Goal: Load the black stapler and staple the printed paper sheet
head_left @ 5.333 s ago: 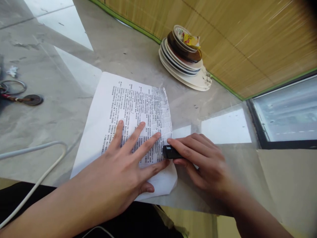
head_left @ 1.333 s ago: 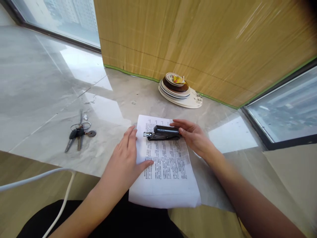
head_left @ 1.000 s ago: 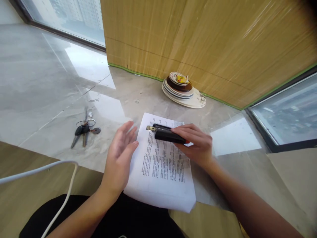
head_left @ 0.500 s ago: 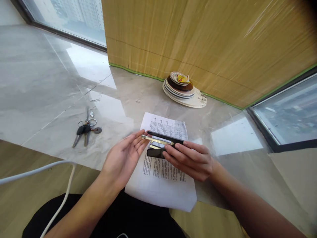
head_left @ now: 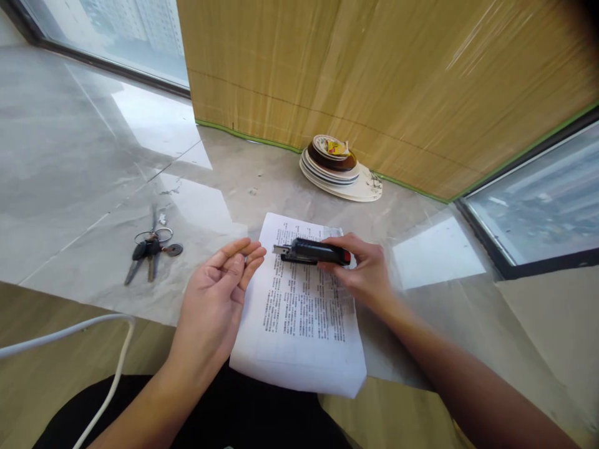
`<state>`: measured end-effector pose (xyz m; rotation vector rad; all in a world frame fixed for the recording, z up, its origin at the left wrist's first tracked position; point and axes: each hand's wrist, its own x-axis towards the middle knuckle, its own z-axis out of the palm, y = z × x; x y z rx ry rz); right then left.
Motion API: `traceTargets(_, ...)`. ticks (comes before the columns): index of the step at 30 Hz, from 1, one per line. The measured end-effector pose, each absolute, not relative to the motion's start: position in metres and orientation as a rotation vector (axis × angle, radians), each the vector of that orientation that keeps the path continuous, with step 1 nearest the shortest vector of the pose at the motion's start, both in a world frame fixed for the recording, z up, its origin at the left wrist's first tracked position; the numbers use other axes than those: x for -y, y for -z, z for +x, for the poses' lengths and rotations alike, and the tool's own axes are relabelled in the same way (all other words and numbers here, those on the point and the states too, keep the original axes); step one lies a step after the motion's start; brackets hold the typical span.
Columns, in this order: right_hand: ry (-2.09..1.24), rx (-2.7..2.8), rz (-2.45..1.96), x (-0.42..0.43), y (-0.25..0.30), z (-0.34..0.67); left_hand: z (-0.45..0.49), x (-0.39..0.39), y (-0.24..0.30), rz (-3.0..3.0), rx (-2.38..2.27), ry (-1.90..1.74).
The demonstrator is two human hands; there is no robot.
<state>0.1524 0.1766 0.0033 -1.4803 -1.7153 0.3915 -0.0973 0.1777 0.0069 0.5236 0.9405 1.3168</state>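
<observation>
A grey, marbled counter [head_left: 262, 178] fills most of the view, crossed by bright patches of light. Along its far side stands a tan, wood-toned panel [head_left: 355, 75] edged in green, with a window [head_left: 116, 37] at far left and another [head_left: 538, 199] at right. A stack of printed paper [head_left: 299, 362] lies at the counter's near edge, its blank end reaching over the person's black-clothed lap. Beyond it, near the panel, sits a pile of plates [head_left: 327, 178], the widest at the bottom. The left hand [head_left: 210, 293] is just left of the paper, palm turned up, fingers loosely bent and thumb folded in; whether it holds something small cannot be told. The right hand [head_left: 362, 268] grips the rear end of a black stapler [head_left: 313, 251], which is over the upper part of the print, its metal tip pointing toward the left hand. A bunch of keys [head_left: 148, 248] lies on the counter to the left. Smallest, a yellow packet [head_left: 337, 148] rests on the top plate.
</observation>
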Motion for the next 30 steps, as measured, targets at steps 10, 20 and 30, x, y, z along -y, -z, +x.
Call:
traceTargets(10, 0.031, 2.136, -0.768, -0.147, -0.019, 0.125, -0.092, -0.147, -0.018, 0.953, -0.793, -0.806)
traceTargets(20, -0.142, 2.039, -0.701, -0.145, -0.021, 0.120, -0.084, -0.138, -0.018, 1.006, -0.747, -0.703)
traceTargets(30, 0.152, 1.554, -1.564, -0.213, -0.002, 0.226, -0.104, -0.161, -0.027, 1.503, -1.059, -1.062)
